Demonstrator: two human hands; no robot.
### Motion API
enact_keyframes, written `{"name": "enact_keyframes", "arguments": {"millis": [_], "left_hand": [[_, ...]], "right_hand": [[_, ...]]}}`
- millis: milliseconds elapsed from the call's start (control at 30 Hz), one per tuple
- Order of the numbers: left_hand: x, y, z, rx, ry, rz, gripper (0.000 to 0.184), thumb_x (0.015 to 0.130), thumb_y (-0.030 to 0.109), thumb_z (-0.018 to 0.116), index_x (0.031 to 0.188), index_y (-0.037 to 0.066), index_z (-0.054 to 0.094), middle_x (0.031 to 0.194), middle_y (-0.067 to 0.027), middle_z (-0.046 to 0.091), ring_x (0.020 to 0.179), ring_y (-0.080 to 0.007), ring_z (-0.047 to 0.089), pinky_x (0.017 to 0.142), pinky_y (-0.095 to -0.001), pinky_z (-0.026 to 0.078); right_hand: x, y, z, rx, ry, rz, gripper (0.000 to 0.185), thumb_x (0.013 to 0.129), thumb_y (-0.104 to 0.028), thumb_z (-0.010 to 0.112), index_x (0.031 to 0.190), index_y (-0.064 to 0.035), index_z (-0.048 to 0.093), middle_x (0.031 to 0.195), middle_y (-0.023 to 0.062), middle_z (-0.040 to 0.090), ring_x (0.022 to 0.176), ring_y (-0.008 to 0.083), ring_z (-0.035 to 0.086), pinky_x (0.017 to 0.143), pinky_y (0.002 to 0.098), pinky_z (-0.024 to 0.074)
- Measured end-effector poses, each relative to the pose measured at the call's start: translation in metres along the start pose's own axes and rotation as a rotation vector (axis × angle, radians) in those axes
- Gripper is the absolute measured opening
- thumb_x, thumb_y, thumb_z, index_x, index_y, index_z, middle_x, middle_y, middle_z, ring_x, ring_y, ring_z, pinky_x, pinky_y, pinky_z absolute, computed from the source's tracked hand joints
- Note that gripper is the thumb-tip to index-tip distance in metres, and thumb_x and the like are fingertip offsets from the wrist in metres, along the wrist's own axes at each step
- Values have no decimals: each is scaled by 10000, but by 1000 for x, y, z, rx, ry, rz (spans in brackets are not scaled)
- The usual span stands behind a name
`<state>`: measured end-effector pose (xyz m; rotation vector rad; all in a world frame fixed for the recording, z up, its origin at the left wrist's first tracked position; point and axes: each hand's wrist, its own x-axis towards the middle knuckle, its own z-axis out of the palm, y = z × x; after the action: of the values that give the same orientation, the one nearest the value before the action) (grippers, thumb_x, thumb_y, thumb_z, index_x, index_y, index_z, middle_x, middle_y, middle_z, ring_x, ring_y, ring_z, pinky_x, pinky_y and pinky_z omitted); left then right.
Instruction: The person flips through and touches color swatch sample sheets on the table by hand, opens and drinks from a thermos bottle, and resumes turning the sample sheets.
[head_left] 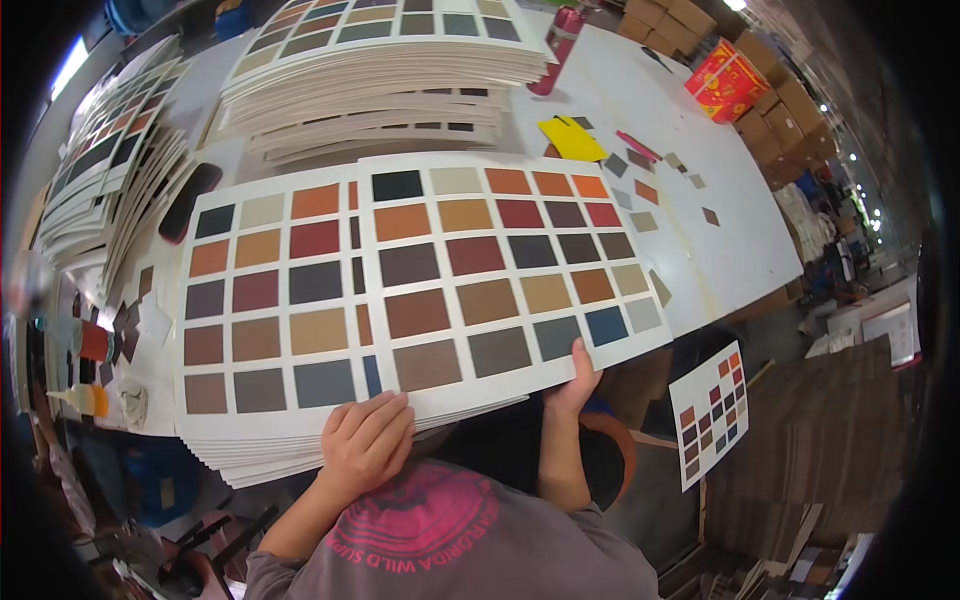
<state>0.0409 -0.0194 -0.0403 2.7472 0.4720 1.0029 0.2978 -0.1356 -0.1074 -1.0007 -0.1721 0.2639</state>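
The right hand pinches the near edge of one white rectangular swatch card, five rows of five flat rectangles; the left hand touches its near-left corner, grip unclear. It overlaps one layered white card stack. Beyond stands one pinkish-red cylindrical bottle.

Short-sleeved grey-brown shirt, round pink lettered print.

We hold both bare forearms forward, our left hand back upward with its fingers bent and close together. Our right hand grips with the thumb uppermost, its other fingers largely hidden, its forearm nearly upright.
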Motion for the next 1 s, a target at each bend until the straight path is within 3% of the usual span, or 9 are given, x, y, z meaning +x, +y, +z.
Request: {"name": "enact_keyframes", "arguments": {"millis": [233, 300, 500, 700, 800, 933, 1000], "left_hand": [[-1, 0, 1, 21, -7, 1, 188, 738, 125, 679, 918, 77, 665, 1013, -36, 655, 923, -175, 627, 714, -304, 441], [1, 0, 0, 51, -13, -7, 200, 743, 130, 675, 936, 76, 663, 1024, -37, 652, 938, -176, 624, 717, -304, 442], [2, 1, -1, 91, -36, -30, 255, 776, 166, 650, 1011, 66, 652, 1084, -46, 635, 981, -172, 607, 757, -301, 443], [-1, 0, 1, 81, -36, -31, 249, 787, 185, 642, 1008, 71, 651, 1107, -50, 627, 998, -172, 596, 784, -306, 443], [1, 1, -1, 126, -69, -60, 303, 800, 255, 636, 1049, 83, 644, 1155, -77, 611, 1052, -195, 582, 861, -345, 426], [9, 9, -1, 229, -155, -198, 462, 787, 358, 627, 1169, 97, 607, 1276, -126, 548, 1180, -241, 521, 999, -409, 325], [7, 9, 2, 236, -156, -190, 455, 803, 371, 617, 1161, 90, 610, 1258, -127, 562, 1168, -233, 529, 981, -414, 342]], "right_hand": [[-1, -10, -8, -48, -56, 0, 430, 853, -36, 558, 1258, 55, 445, 1169, 136, 550, 1049, 233, 567, 900, 342, 457], [3, -10, -17, -94, -64, -67, 456, 845, 27, 548, 1285, 51, 428, 1194, 142, 540, 1076, 228, 555, 927, 352, 450], [37, -34, -45, -128, 0, -287, 406, 824, 53, 563, 1217, 111, 478, 1155, 191, 565, 1012, 253, 590, 882, 393, 493], [56, -34, -69, -123, -20, -208, 373, 873, -26, 524, 1203, 140, 476, 1144, 207, 571, 992, 273, 605, 870, 383, 496], [56, -22, -71, -83, 3, -166, 374, 872, -37, 520, 1202, 137, 481, 1131, 200, 577, 977, 270, 610, 871, 377, 493], [56, -19, -70, -34, 28, -141, 386, 862, -23, 524, 1217, 121, 477, 1147, 196, 570, 996, 278, 603, 881, 378, 489], [55, -18, -71, -22, 42, -140, 389, 857, -14, 528, 1222, 111, 477, 1151, 191, 568, 1011, 283, 598, 887, 384, 488]]}}
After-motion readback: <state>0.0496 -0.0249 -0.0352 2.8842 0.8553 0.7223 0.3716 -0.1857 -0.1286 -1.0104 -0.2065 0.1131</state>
